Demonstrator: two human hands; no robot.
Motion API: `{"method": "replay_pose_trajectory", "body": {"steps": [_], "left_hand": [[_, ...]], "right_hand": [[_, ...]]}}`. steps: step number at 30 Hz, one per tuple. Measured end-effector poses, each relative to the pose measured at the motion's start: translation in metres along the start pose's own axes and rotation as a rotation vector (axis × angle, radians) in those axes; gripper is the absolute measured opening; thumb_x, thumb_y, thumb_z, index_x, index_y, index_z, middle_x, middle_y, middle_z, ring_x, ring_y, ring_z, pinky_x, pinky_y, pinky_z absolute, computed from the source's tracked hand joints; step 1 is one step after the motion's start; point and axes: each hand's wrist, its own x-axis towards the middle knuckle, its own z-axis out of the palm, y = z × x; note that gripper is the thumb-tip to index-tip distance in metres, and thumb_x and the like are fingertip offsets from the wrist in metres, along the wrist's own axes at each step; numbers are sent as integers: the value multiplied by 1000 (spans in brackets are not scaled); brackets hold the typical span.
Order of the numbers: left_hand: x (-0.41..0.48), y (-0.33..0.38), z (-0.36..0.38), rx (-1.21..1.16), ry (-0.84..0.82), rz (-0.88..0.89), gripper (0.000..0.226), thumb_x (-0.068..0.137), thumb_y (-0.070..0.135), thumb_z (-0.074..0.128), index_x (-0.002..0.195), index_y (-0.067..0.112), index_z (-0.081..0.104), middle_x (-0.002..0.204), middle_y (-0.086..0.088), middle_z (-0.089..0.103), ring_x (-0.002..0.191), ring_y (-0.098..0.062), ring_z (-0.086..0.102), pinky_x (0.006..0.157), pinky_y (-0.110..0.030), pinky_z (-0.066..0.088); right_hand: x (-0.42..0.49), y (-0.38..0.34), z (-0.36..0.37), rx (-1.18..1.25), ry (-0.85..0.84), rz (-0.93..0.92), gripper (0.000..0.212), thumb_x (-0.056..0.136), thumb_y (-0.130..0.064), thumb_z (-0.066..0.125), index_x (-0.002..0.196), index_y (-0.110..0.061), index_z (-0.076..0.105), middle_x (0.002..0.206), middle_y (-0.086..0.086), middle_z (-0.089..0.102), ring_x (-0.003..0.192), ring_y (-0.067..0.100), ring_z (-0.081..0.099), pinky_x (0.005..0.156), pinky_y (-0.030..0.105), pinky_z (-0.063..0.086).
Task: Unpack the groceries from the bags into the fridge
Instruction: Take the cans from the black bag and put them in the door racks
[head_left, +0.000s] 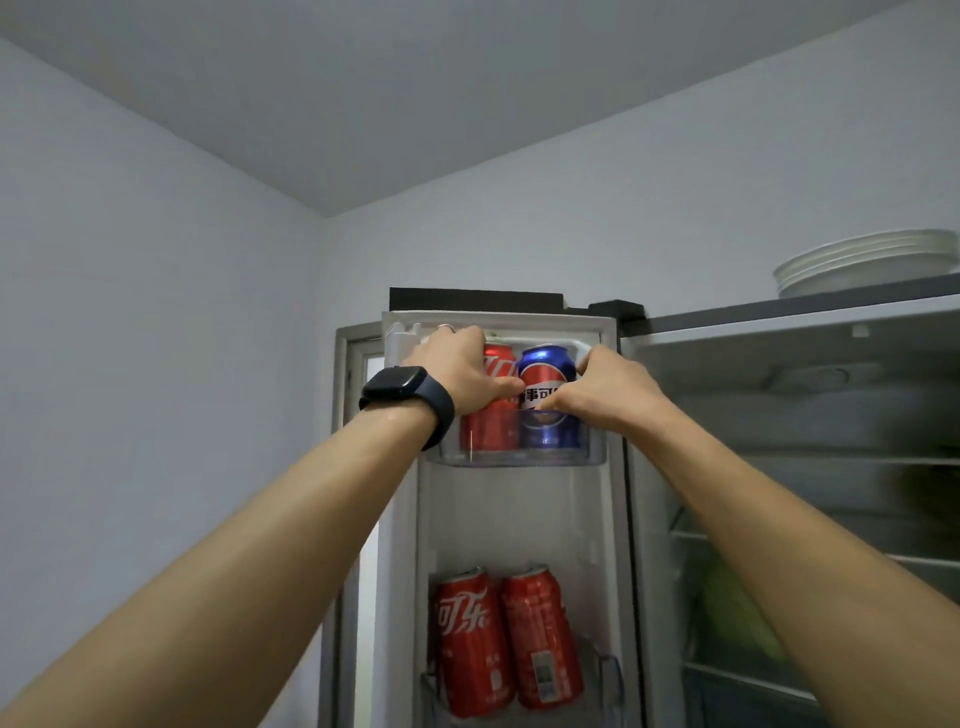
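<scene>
I see my left hand (457, 371) curled round the red cola can (491, 431), thumb across its front. My right hand (608, 387) grips the blue cola can (548, 364) beside it, thumb and fingers (587, 358) closed on either side. Both cans stand upright, touching, in the clear plastic top bin (592, 457) of the open white fridge door (519, 519). Two more red cans (472, 644) sit in the lower door bin (610, 675).

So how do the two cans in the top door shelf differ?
The Coca-Cola can is red, the Pepsi can blue. The left hand has its grip on the Coca-Cola can, the right hand on the Pepsi can. Both stand upright, side by side, in the clear top door shelf.
</scene>
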Motion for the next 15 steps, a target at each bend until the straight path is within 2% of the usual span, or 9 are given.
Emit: {"method": "replay_pose_trajectory", "body": {"steps": [1,3,6,8,10,15], "left_hand": [[-1,-1,-2,16,-22,14,72,69,66,76,123,22,56,118,-4,58,105,-25,58,91,-38,52],[-1,-4,-7,-27,-82,27,76,66,54,84,129,24,54,121,-2,61,107,-22,59,95,-39,52],[1,-5,-8,-46,-93,26,68,71,35,87,129,22,55,119,-2,65,100,-20,62,90,-37,54],[1,-2,-6,-3,-77,12,59,75,33,85,125,22,56,115,0,65,91,-18,59,82,-32,53],[3,-1,-5,51,-79,-14,56,77,34,83,124,22,56,115,-2,66,92,-20,60,82,-34,53],[1,-1,-1,50,-75,-16,61,79,36,80,130,22,51,123,-5,63,105,-24,62,81,-33,50]], "right_hand": [[-1,0,1,-4,8,2,50,69,-48,82,105,-18,64,90,2,68,81,19,63,67,31,49],[-1,-1,0,-32,8,-5,49,72,-45,81,109,-17,63,93,3,67,84,21,63,71,32,51],[-2,-7,-7,-84,-30,-32,49,77,-36,80,114,-15,57,97,4,63,84,20,61,64,27,47],[-2,-13,-9,-112,-57,-27,49,77,-31,81,116,-12,57,99,5,62,88,22,62,70,30,52],[-1,-17,-7,-137,-62,-10,50,77,-28,81,119,-10,59,104,8,64,93,26,64,81,37,57],[-9,-28,-9,-253,-28,52,49,79,-30,80,119,-14,57,104,8,57,91,28,55,73,35,47]]}}
